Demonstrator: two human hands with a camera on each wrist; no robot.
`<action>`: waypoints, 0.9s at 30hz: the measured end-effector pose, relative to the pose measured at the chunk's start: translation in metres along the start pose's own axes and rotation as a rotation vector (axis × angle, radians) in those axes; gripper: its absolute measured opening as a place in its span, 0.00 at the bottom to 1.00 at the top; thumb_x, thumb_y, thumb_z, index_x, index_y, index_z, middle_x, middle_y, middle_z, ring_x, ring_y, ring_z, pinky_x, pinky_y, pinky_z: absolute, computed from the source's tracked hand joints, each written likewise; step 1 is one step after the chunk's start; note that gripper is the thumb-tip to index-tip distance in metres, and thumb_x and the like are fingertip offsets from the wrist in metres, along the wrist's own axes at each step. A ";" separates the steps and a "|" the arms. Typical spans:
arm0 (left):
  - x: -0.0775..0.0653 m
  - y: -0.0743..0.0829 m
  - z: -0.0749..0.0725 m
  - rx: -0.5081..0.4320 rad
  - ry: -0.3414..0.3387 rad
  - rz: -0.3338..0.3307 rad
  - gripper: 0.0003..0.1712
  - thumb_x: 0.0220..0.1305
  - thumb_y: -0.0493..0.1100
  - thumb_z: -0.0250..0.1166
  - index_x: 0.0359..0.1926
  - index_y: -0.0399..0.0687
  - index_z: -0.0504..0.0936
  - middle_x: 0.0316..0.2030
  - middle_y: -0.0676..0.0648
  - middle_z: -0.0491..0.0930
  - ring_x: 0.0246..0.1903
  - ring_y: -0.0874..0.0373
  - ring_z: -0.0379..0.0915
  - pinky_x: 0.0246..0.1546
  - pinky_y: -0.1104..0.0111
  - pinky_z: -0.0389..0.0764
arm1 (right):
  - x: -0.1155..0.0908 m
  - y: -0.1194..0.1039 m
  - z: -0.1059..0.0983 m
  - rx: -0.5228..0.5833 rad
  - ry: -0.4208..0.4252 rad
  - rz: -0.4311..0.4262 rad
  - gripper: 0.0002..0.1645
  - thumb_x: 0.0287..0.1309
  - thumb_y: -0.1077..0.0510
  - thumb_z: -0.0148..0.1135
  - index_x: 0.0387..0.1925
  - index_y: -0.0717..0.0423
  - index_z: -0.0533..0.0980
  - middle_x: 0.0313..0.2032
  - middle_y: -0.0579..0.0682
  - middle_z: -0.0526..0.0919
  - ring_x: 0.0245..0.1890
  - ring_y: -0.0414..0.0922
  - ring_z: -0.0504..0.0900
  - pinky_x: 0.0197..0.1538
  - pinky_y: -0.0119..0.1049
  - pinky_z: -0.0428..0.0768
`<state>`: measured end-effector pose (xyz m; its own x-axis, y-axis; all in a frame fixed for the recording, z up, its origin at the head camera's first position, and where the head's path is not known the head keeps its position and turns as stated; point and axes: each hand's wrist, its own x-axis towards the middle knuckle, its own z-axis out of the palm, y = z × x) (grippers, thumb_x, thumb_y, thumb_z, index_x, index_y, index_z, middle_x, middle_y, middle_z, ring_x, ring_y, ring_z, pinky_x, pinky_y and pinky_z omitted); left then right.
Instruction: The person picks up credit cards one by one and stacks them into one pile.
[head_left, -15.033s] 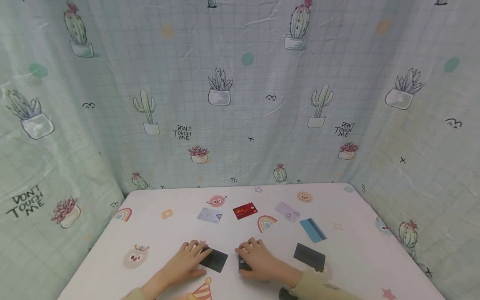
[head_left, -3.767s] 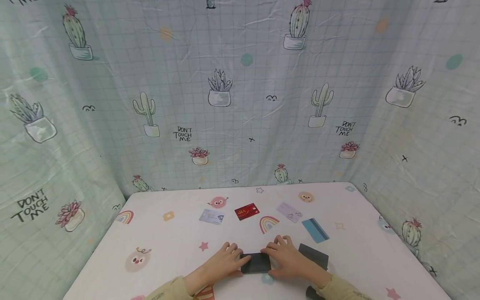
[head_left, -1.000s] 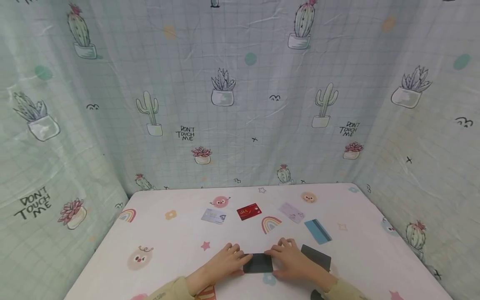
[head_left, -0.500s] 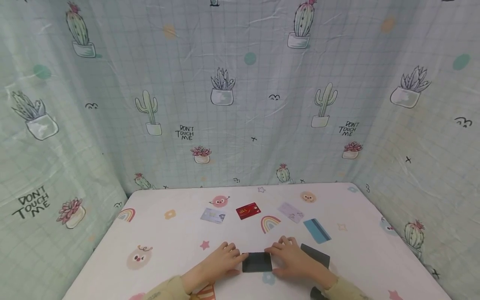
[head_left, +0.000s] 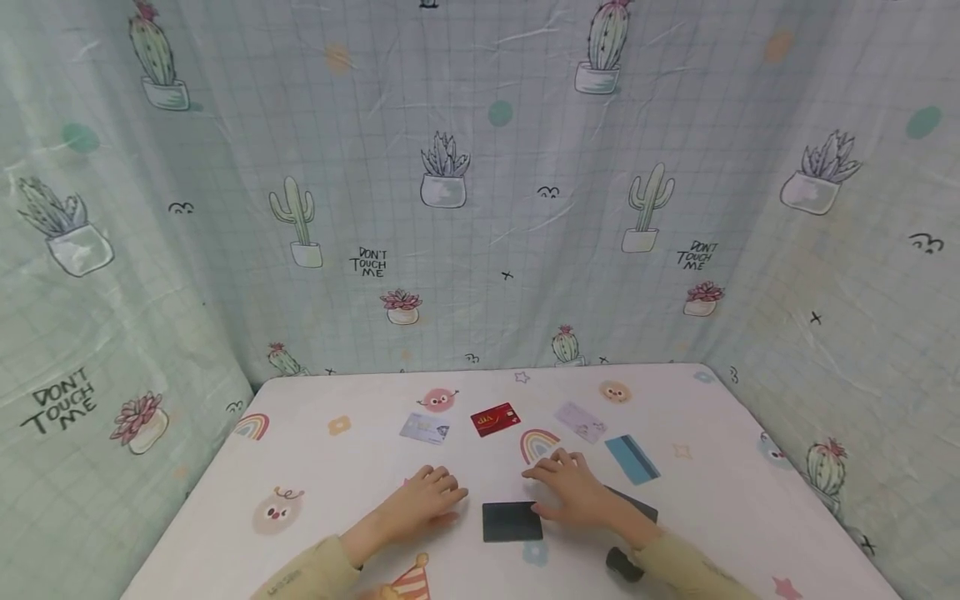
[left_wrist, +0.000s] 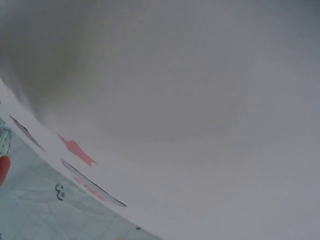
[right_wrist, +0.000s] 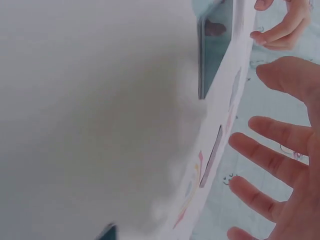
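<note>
A pair of black cards point(head_left: 512, 522) lies flat on the white tabletop, one squarely over the other; the right wrist view shows the layered edge of the stack point(right_wrist: 212, 52). My left hand point(head_left: 422, 505) is to the left of the stack, apart from it, with fingers relaxed and nothing held. At the stack's right side is my right hand point(head_left: 573, 492), its thumb close to the far right corner in the head view. In the right wrist view my right hand's fingers point(right_wrist: 267, 155) are spread and hold nothing. Only a fingertip point(left_wrist: 4, 169) shows in the left wrist view.
Farther back lie a silver card point(head_left: 425, 428), a red VIP card point(head_left: 495, 419), a pale purple card point(head_left: 581, 422) and a blue card point(head_left: 632, 459). A dark card point(head_left: 633, 502) is partly behind my right forearm. A small black object point(head_left: 624, 565) sits beside the sleeve.
Fifteen seconds ago the two black cards lay apart, one under each hand; now they are stacked. Just now both hands released the stack; the left moved leftward, the right slightly forward.
</note>
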<state>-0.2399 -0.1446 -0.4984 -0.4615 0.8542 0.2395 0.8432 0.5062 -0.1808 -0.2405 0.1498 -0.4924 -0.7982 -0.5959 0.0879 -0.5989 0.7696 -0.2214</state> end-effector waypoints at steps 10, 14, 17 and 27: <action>-0.011 -0.038 0.012 0.082 0.079 -0.052 0.16 0.54 0.48 0.63 0.44 0.50 0.78 0.37 0.52 0.76 0.38 0.58 0.68 0.41 0.63 0.70 | 0.037 -0.006 -0.001 0.013 0.057 0.031 0.26 0.47 0.46 0.63 0.50 0.47 0.72 0.46 0.46 0.75 0.51 0.48 0.64 0.52 0.55 0.60; -0.013 -0.048 0.016 0.085 0.060 -0.090 0.17 0.55 0.49 0.62 0.46 0.50 0.77 0.40 0.52 0.76 0.41 0.57 0.68 0.44 0.62 0.70 | 0.050 -0.006 0.001 -0.046 0.072 0.018 0.26 0.47 0.45 0.62 0.50 0.47 0.73 0.45 0.45 0.76 0.45 0.44 0.64 0.47 0.48 0.62; -0.015 -0.056 0.017 0.074 0.069 -0.116 0.17 0.56 0.49 0.61 0.46 0.49 0.77 0.40 0.51 0.76 0.42 0.56 0.68 0.44 0.62 0.70 | 0.059 -0.007 0.002 -0.067 0.091 0.002 0.25 0.47 0.45 0.62 0.48 0.47 0.74 0.45 0.46 0.76 0.41 0.43 0.64 0.43 0.45 0.62; -0.018 -0.079 0.021 0.126 0.124 -0.158 0.19 0.52 0.48 0.63 0.45 0.45 0.76 0.39 0.48 0.76 0.40 0.53 0.69 0.41 0.60 0.69 | 0.090 -0.016 0.003 -0.029 0.011 0.087 0.26 0.49 0.45 0.60 0.51 0.47 0.72 0.51 0.49 0.74 0.54 0.53 0.65 0.55 0.62 0.60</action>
<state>-0.3043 -0.1977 -0.5090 -0.5412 0.7458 0.3885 0.7184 0.6502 -0.2474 -0.3022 0.0829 -0.4839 -0.8478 -0.5241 0.0807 -0.5289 0.8247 -0.2004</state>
